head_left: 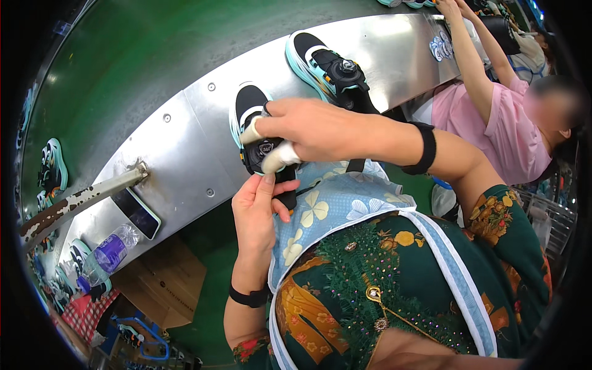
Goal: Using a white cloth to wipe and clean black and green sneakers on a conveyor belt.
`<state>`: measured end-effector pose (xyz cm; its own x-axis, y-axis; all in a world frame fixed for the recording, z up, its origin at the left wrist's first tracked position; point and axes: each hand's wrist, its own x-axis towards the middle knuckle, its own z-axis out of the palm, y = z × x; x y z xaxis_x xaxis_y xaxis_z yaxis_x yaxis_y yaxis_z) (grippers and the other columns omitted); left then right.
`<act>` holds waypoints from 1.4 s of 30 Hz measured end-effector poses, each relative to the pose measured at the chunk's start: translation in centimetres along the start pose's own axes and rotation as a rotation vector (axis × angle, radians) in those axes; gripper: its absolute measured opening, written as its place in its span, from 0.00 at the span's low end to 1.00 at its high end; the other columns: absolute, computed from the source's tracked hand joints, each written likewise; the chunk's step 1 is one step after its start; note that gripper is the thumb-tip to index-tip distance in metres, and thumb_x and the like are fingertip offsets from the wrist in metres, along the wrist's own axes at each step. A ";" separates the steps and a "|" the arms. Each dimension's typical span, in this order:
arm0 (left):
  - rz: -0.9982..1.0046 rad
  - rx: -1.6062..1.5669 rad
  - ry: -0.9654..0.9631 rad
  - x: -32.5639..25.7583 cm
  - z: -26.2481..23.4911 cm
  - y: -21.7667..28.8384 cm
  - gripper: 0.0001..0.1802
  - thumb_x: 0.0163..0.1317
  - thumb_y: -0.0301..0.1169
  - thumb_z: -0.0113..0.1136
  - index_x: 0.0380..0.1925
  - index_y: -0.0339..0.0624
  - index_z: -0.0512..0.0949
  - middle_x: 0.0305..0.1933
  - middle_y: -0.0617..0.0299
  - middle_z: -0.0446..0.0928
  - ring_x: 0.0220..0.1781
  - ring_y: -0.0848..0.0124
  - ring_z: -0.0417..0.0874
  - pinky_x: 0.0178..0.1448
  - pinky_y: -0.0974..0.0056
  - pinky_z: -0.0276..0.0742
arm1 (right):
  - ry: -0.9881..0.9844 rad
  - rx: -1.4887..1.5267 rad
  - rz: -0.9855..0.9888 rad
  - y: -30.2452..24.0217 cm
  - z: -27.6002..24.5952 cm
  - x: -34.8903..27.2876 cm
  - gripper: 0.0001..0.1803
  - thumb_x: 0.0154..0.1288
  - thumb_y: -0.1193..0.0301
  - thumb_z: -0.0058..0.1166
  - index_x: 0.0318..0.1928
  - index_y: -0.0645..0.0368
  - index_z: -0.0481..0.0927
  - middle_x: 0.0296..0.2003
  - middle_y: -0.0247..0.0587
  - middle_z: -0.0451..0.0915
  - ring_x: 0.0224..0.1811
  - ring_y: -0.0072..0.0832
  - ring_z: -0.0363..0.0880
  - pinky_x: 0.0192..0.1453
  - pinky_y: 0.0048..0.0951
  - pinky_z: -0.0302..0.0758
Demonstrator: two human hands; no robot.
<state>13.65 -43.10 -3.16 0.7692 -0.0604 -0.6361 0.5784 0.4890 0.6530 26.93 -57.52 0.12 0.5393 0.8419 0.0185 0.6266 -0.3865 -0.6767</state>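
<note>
Steel bench point(185, 148) runs along the near side of a wide green surface point(154, 55). At its near edge, approx. in front of me, is the black, white & mint shoe point(249, 102), toe far, black dial point(266, 148) up. My L hand point(254, 200) is half curled at the near end, seemingly w/ hold of it; R hand point(320, 126) is part open, thumb & forefinger either side of the dial, blurred, so can't tell how tight. Main risk: near end looks unsupported past the edge, so if L eases off, the shoe prob. tips. Finger covers point(279, 156) might slip on the dial. R forearm's v. close to the 2nd shoe point(320, 65), just right; careless swing could knock it.
</note>
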 end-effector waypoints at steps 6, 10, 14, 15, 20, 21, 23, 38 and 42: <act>0.005 0.023 0.019 0.0 0.6 0.3 0.15 0.72 0.35 0.49 0.41 0.31 0.76 0.37 0.44 0.83 0.14 0.78 0.71 0.21 0.75 0.67 | 0.091 -0.224 -0.014 -0.3 1.2 -0.5 0.16 0.55 0.65 0.63 0.41 0.58 0.77 0.25 0.41 0.74 0.32 0.41 0.76 0.38 0.39 0.72; 0.004 0.012 -0.001 0.1 0.3 0.0 0.16 0.72 0.36 0.49 0.41 0.31 0.76 0.37 0.45 0.83 0.14 0.77 0.71 0.22 0.74 0.68 | -0.029 0.123 -0.019 0.2 0.3 -0.8 0.15 0.52 0.65 0.64 0.36 0.58 0.76 0.24 0.38 0.74 0.30 0.40 0.76 0.38 0.39 0.71; -0.003 -0.009 0.005 0.0 0.7 0.1 0.15 0.72 0.35 0.49 0.42 0.31 0.76 0.38 0.44 0.83 0.15 0.76 0.73 0.24 0.74 0.70 | 0.114 -0.245 -0.018 0.1 2.1 -0.9 0.15 0.54 0.66 0.64 0.40 0.58 0.78 0.25 0.39 0.73 0.30 0.42 0.76 0.39 0.39 0.71; -0.001 -0.007 0.005 0.0 0.7 0.2 0.15 0.72 0.35 0.49 0.42 0.31 0.76 0.38 0.44 0.83 0.15 0.76 0.73 0.24 0.74 0.70 | 0.117 -0.244 -0.019 0.2 1.8 -0.7 0.15 0.54 0.66 0.64 0.40 0.58 0.78 0.25 0.39 0.73 0.30 0.42 0.76 0.39 0.39 0.71; -0.014 -0.037 -0.037 0.0 0.6 -0.2 0.16 0.72 0.35 0.48 0.44 0.31 0.75 0.38 0.43 0.82 0.17 0.75 0.75 0.25 0.74 0.72 | 0.037 0.040 -0.046 0.9 0.6 -0.9 0.13 0.51 0.67 0.64 0.36 0.57 0.77 0.26 0.38 0.74 0.32 0.38 0.75 0.37 0.36 0.69; -0.014 -0.037 -0.039 0.0 0.8 -0.2 0.16 0.72 0.35 0.48 0.44 0.31 0.75 0.38 0.43 0.82 0.17 0.75 0.75 0.25 0.74 0.72 | 0.038 0.039 -0.045 0.7 0.9 -1.1 0.13 0.51 0.67 0.64 0.36 0.57 0.77 0.26 0.38 0.74 0.32 0.38 0.75 0.37 0.36 0.69; 0.010 -0.045 -0.006 0.1 1.0 -0.1 0.16 0.73 0.36 0.48 0.43 0.31 0.75 0.38 0.44 0.82 0.18 0.74 0.75 0.25 0.73 0.73 | 0.136 -0.191 -0.051 0.3 1.8 -0.9 0.16 0.52 0.66 0.65 0.40 0.58 0.78 0.26 0.39 0.73 0.34 0.39 0.75 0.39 0.38 0.69; -0.027 -0.134 -0.018 0.0 1.4 0.7 0.18 0.73 0.37 0.47 0.43 0.29 0.75 0.38 0.41 0.82 0.22 0.71 0.80 0.25 0.72 0.74 | -0.107 0.243 0.155 0.6 -1.7 0.1 0.18 0.58 0.67 0.63 0.49 0.56 0.79 0.33 0.46 0.72 0.37 0.42 0.76 0.42 0.36 0.73; 0.031 -0.130 -0.048 0.7 0.8 0.1 0.18 0.73 0.36 0.46 0.43 0.27 0.75 0.38 0.42 0.82 0.28 0.66 0.85 0.22 0.72 0.75 | -0.132 0.278 0.048 1.1 0.1 0.2 0.13 0.56 0.69 0.63 0.43 0.58 0.80 0.34 0.43 0.71 0.33 0.36 0.75 0.37 0.33 0.72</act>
<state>14.50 -43.78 -3.23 0.8001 -0.0832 -0.5940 0.5164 0.5994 0.6116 27.70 -57.72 -0.73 0.4754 0.8739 -0.1015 0.4143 -0.3241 -0.8505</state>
